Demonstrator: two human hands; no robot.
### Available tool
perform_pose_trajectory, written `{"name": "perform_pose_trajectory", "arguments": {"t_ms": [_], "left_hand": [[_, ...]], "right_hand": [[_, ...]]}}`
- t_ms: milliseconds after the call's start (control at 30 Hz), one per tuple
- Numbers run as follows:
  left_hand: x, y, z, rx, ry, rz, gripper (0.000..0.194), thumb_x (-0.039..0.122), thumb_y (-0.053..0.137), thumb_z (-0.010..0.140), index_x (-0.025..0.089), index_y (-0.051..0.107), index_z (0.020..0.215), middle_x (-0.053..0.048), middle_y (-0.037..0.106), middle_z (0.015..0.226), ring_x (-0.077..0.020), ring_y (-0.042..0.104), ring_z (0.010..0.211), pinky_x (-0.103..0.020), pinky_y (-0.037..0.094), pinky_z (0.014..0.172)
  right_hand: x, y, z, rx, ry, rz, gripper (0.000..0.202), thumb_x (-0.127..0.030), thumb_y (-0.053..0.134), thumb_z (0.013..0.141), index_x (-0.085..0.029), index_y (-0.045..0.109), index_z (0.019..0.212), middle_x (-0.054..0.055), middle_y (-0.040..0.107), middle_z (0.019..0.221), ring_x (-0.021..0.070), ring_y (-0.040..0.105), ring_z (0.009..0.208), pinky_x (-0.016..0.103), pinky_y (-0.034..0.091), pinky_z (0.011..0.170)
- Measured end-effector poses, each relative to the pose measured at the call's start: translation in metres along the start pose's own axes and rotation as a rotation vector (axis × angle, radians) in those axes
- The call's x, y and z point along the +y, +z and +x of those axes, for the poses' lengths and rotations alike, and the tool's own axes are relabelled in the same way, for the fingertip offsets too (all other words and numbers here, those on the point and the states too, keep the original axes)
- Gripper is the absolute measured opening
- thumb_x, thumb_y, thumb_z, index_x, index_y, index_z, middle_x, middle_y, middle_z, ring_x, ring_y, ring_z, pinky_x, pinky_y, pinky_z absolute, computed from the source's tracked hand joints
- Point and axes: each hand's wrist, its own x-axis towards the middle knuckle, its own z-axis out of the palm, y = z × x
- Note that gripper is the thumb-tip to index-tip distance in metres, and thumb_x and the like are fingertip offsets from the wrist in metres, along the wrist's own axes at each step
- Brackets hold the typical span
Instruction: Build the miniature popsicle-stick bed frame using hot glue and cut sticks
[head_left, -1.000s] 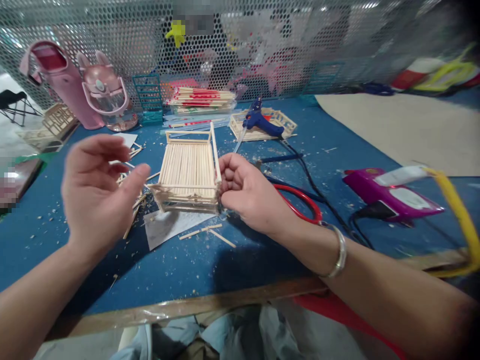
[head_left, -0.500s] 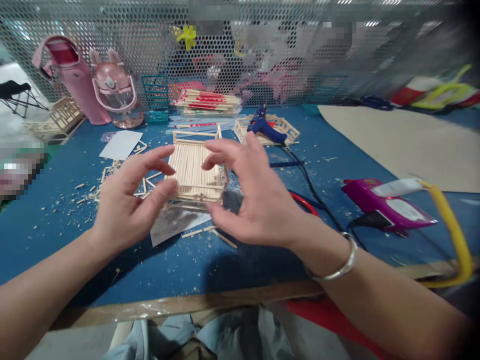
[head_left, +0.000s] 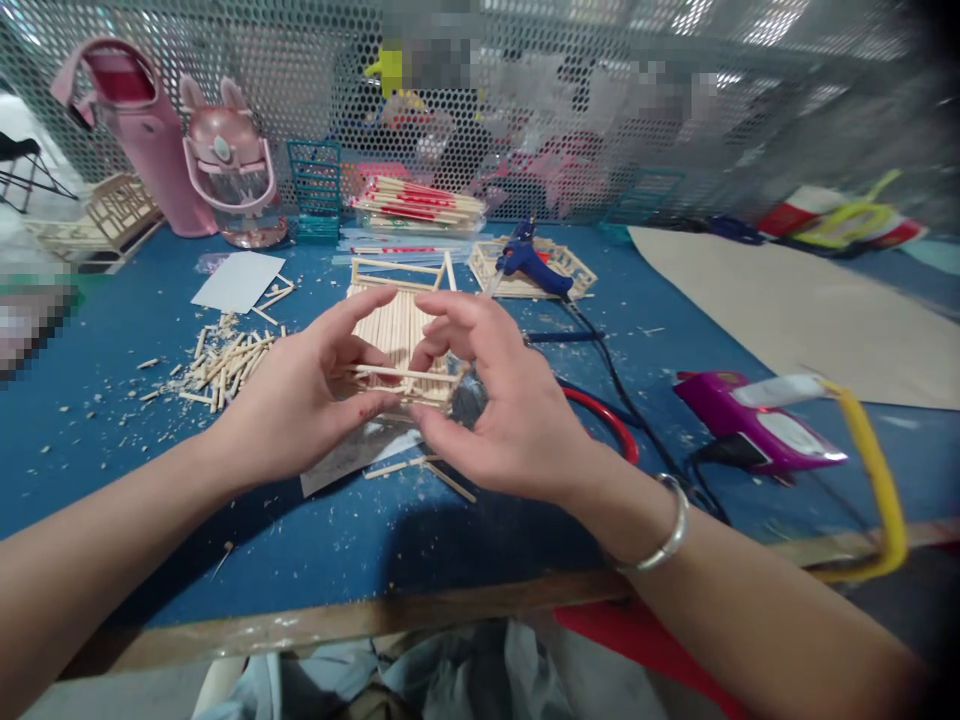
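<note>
A small model made of thin wooden sticks [head_left: 386,325] stands on the blue table, with a raised rail at its back and another along its front. My left hand [head_left: 307,390] is at its front left, fingers curved and thumb tip near the lower front edge. On the right side, my right hand [head_left: 499,400] has its fingers bent over the model and its thumb near the front edge, close to the left thumb. Both hands have thumb and fingers apart; whether the fingertips touch the sticks is hard to see. A printed sheet [head_left: 341,460] lies partly under the model.
Cut stick pieces [head_left: 229,365] lie left, near white paper [head_left: 238,282]. A blue glue gun [head_left: 536,265] rests on a stick frame behind. Two pink bottles [head_left: 231,180] and packed sticks [head_left: 420,205] stand at the back. A purple tool [head_left: 757,420] is right, near cardboard [head_left: 810,310].
My left hand has moved right, over the model's left side, uncovering the pile of cut pieces. The two hands are closer together, and the camera view has shifted slightly.
</note>
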Motion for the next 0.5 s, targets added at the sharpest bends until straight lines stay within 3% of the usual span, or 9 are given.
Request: {"name": "perform_pose_trajectory", "arguments": {"t_ms": [500], "left_hand": [[0.0035,0.0027,0.0009,0.009,-0.045,-0.027,0.069,0.017,0.065,0.075,0.018,0.035,0.137,-0.005,0.072,0.087,-0.0205,0.068,0.085,-0.031,0.055,0.074]], "right_hand": [[0.0007,0.0029,-0.0002,0.043,0.039,0.04,0.055,-0.014,0.054,0.071,-0.024,0.038,0.123,0.0,0.059,0.091,0.0185,0.058,0.092,0.052,0.031,0.1]]}}
